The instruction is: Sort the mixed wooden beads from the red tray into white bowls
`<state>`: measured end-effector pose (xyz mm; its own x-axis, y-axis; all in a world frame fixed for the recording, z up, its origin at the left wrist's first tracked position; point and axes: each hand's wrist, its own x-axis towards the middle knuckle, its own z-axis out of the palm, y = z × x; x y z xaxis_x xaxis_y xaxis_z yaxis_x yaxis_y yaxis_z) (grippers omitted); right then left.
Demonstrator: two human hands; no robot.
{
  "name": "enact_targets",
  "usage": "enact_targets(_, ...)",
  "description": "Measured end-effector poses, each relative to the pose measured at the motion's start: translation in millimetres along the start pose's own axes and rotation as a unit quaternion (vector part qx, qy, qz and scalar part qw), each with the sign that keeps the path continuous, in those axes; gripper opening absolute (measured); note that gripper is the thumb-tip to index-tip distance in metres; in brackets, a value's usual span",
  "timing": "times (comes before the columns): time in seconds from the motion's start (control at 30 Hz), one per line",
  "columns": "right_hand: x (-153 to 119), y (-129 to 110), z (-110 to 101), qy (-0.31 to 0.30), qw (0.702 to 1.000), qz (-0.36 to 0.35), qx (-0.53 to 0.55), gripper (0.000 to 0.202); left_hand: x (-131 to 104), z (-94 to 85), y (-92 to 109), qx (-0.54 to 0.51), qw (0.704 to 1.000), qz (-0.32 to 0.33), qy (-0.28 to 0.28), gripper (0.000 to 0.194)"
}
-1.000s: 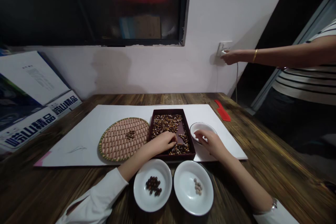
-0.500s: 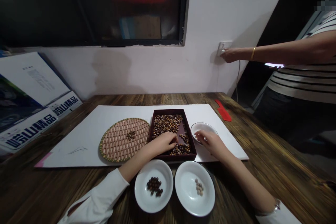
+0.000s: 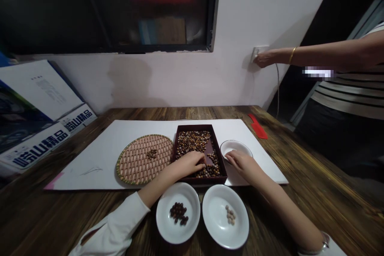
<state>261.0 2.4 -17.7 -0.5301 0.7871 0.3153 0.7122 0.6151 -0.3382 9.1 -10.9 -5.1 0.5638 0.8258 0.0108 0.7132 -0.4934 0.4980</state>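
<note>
My left hand (image 3: pixel 192 163) reaches over the near part of a dark red box (image 3: pixel 215 133) full of small round beads (image 3: pixel 192 141) in browns and tans. Its thumb and fingers bend together at the beads; whatever they pinch is too small to make out. At the near left rim of a small white bowl (image 3: pixel 242 147), my right hand (image 3: pixel 242 164) has its fingers closed and pointing down, their tips partly hidden. Closer to me, one white bowl (image 3: pixel 163 224) contains dark brown beads (image 3: pixel 179 213), and another white bowl (image 3: pixel 211 228) contains several pale beads (image 3: pixel 230 215).
Left of the box lies a round woven tray (image 3: pixel 135 164) with a few beads on it. A white board (image 3: pixel 99 148) lies under both. A red comb-like object (image 3: pixel 258 130) rests at the right. Another person's hand (image 3: pixel 264 58) touches a wall socket. Printed boxes (image 3: pixel 45 128) stand left.
My right hand has drawn slightly toward me, from over the small bowl to its near rim. The left hand stays at the beads. The whole view has shifted a little.
</note>
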Motion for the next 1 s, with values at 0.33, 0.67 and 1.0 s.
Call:
enact_targets(0.33, 1, -1, 0, -0.012, 1.000, -0.006, -0.015, 0.035, 1, 4.5, -7, 0.004, 1.000, 0.018, 0.006, 0.011)
enact_targets(0.67, -1, -1, 0, -0.007, 1.000, -0.008, -0.022, 0.033, 1, 6.5, -10, -0.010, 0.999, 0.043, 0.011, 0.018)
enact_targets(1.0, 0, 0, 2, -0.024, 0.999, 0.001, -0.032, 0.035, 1, 8.5, -11, -0.018, 0.999, 0.035, 0.003, 0.019)
